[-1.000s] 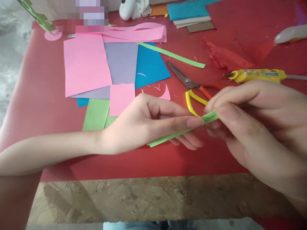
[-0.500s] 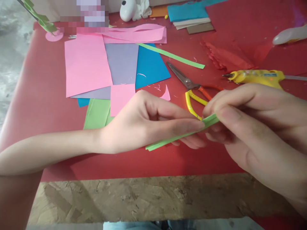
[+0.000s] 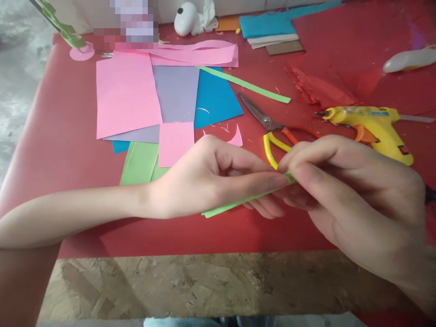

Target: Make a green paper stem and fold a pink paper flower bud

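Note:
My left hand (image 3: 218, 177) pinches a narrow folded strip of green paper (image 3: 226, 208) between thumb and fingers. The strip slants under the thumb, its loose layered end sticking out below the palm. At its other end my right hand (image 3: 344, 190) grips the strip between thumb and forefinger, covering the tip. The two hands almost meet in front of the scissors (image 3: 267, 121), whose yellow and red handles are partly hidden behind my right fingers. Behind my right hand lies a yellow glue gun (image 3: 369, 116) with an orange trigger.
Pink paper (image 3: 127, 95), purple paper (image 3: 175, 93), blue paper (image 3: 216, 100) and green paper (image 3: 138, 163) overlap on the red tabletop (image 3: 78, 159). A long green strip (image 3: 248, 85) lies above the scissors. Crumpled red paper (image 3: 323, 86) is farther right. A bare chipboard edge (image 3: 204, 281) runs nearest me.
My right hand has shifted left toward my left hand, so less of the strip shows between them. More of the glue gun is visible. The view has tilted slightly.

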### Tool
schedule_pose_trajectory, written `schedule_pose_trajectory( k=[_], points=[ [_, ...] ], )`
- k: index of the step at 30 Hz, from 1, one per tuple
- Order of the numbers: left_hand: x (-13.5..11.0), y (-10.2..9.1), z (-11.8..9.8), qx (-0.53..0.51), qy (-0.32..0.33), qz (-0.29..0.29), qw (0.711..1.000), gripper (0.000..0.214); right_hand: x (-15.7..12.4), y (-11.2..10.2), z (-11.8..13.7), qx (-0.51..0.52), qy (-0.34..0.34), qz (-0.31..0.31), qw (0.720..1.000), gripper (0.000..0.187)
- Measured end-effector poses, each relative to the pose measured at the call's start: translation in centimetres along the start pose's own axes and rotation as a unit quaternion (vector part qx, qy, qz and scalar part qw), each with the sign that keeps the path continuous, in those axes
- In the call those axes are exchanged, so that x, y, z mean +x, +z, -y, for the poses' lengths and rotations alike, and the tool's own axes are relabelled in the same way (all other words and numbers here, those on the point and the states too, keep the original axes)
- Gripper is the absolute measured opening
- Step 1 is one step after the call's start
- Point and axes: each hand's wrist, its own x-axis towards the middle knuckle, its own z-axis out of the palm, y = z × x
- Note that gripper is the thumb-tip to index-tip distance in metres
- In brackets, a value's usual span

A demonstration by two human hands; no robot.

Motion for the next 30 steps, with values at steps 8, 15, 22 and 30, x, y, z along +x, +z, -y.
schedule_pose_trajectory(
  k=[8, 15, 22, 30],
  points=[
    [-0.48, 0.04, -0.05, 0.014, 0.028, 0.011, 0.999, 0.013, 0.35, -0.36, -0.27, 0.001, -0.02, 0.071, 0.997, 0.024],
    [-0.16, -0.14, -0.22, 0.032, 0.017, 0.026, 0.999, 0.017, 0.1, -0.54, -0.57, -0.017, -0.069, 0.07, 0.995, 0.02],
    [-0.08, -0.57, -0.29, -0.004, -0.014, 0.046, 0.999, 0.024, 0.33, -0.96, -0.29, -0.047, -0.066, -0.002, 0.997, 0.024],
    [-0.03, -0.21, -0.19, 0.049, 0.02, 0.014, 0.999, 0.015, -0.05, -0.38, -0.34, -0.082, -0.086, -0.057, 0.991, 0.021]
  ],
)
